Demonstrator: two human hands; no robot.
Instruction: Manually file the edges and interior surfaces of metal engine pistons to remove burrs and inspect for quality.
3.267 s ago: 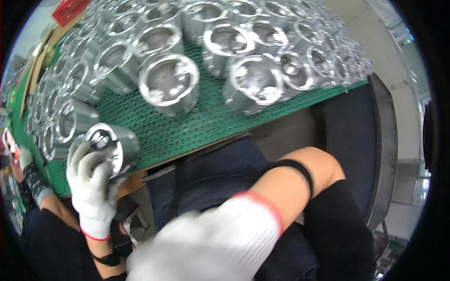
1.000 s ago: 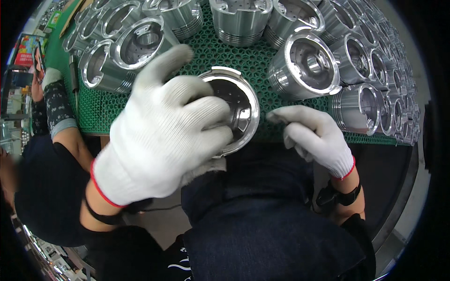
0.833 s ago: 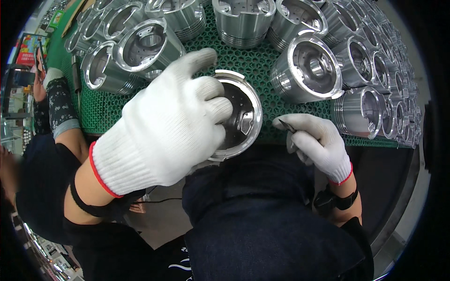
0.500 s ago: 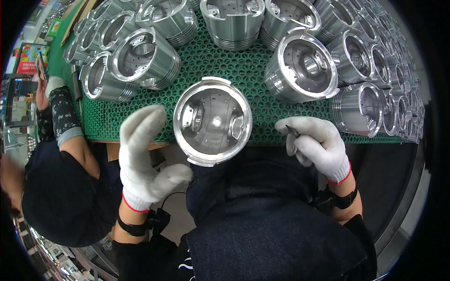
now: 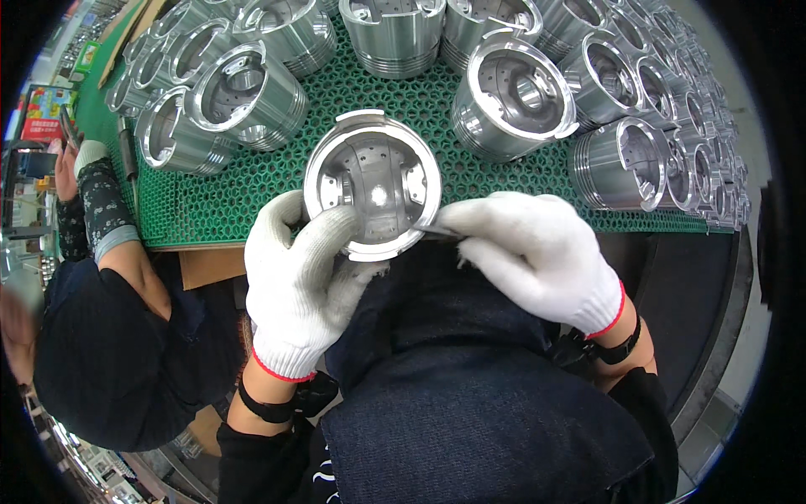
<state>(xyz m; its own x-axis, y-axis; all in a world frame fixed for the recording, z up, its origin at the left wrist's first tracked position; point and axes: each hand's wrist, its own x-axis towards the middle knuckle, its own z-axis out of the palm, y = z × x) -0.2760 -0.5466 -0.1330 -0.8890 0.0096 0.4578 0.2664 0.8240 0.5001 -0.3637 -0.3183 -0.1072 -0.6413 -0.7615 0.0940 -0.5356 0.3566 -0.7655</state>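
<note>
My knit-gloved left hand (image 5: 298, 286) clasps one cylindrical metal piston (image 5: 376, 181), right hand (image 5: 537, 256) pinching one slim blade (image 5: 431, 229) at its rim.

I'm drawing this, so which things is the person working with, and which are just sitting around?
Working with:
metal piston, in the left hand
thin tool by its rim, in the right hand

Sitting around:
other pistons, untouched
dark-handled tool on the green worktop

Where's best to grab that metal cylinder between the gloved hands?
I'd probably pinch the metal cylinder by its rim, coming from the left: its open end faces the viewer, exposing that edge, while the right hand holds a thin tool at the lower right.
</note>
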